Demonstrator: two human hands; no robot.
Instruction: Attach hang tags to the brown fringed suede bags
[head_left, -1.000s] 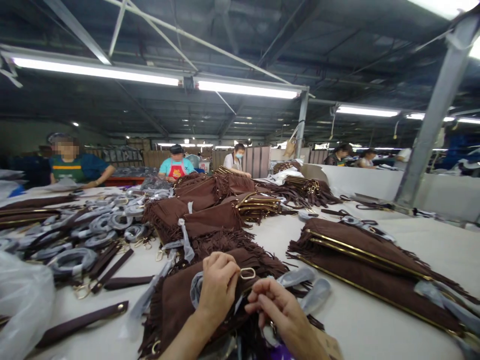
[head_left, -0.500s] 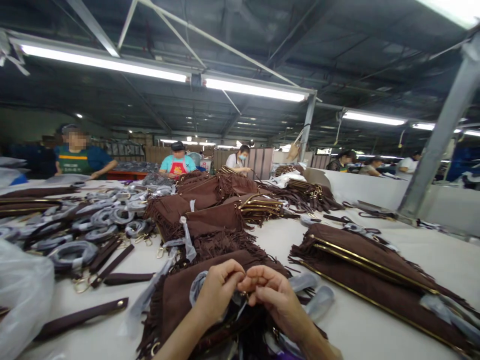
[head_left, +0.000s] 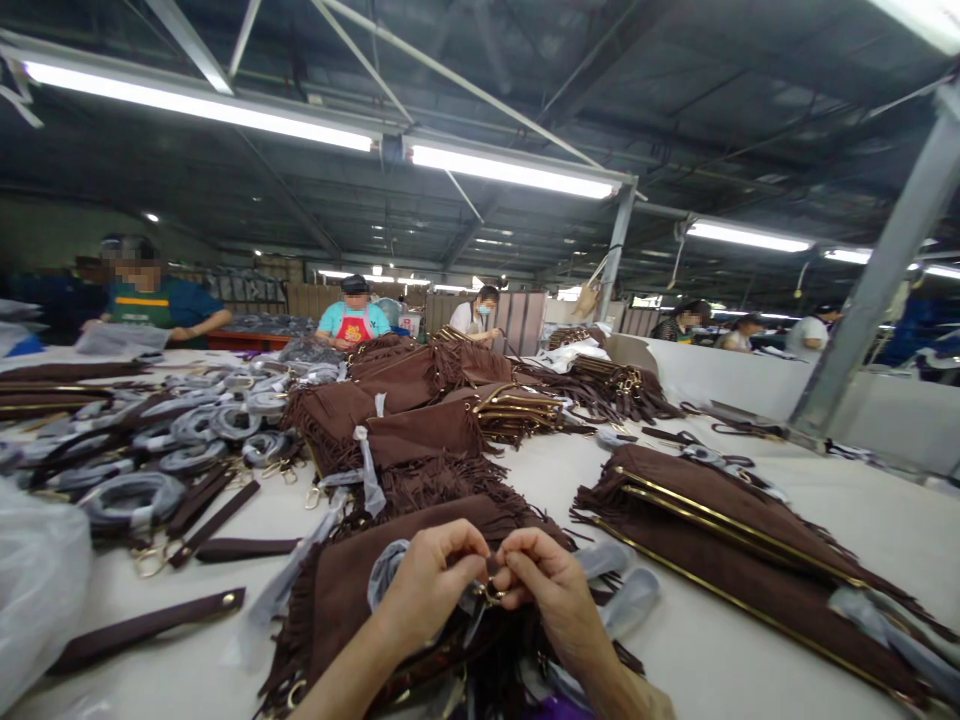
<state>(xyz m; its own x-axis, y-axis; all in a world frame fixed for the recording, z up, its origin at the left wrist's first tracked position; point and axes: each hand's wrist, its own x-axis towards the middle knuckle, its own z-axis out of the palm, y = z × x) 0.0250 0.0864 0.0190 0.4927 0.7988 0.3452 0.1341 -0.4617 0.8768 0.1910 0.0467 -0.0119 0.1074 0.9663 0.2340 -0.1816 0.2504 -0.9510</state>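
Above a brown fringed bag, my left hand and my right hand come together fingertip to fingertip. Between them shows a small gold metal clasp, pinched by my right thumb and fingers. The left thumb and forefinger are also pinched beside it; what they hold is hidden by the fingers. A coiled strap in grey plastic wrap lies on the bag, partly behind my left wrist. Below my hands the bag's opening is dark and hard to make out.
Fringed brown bags are piled ahead. More gold-edged bags lie at right. Wrapped strap coils and a loose brown strap lie at left, near a clear plastic bag. Co-workers sit across the table.
My right hand has turned slightly and its fingers have closed into a pinch, and the gold clasp shows more clearly. My left hand stays nearly in place. The view has shifted slightly.
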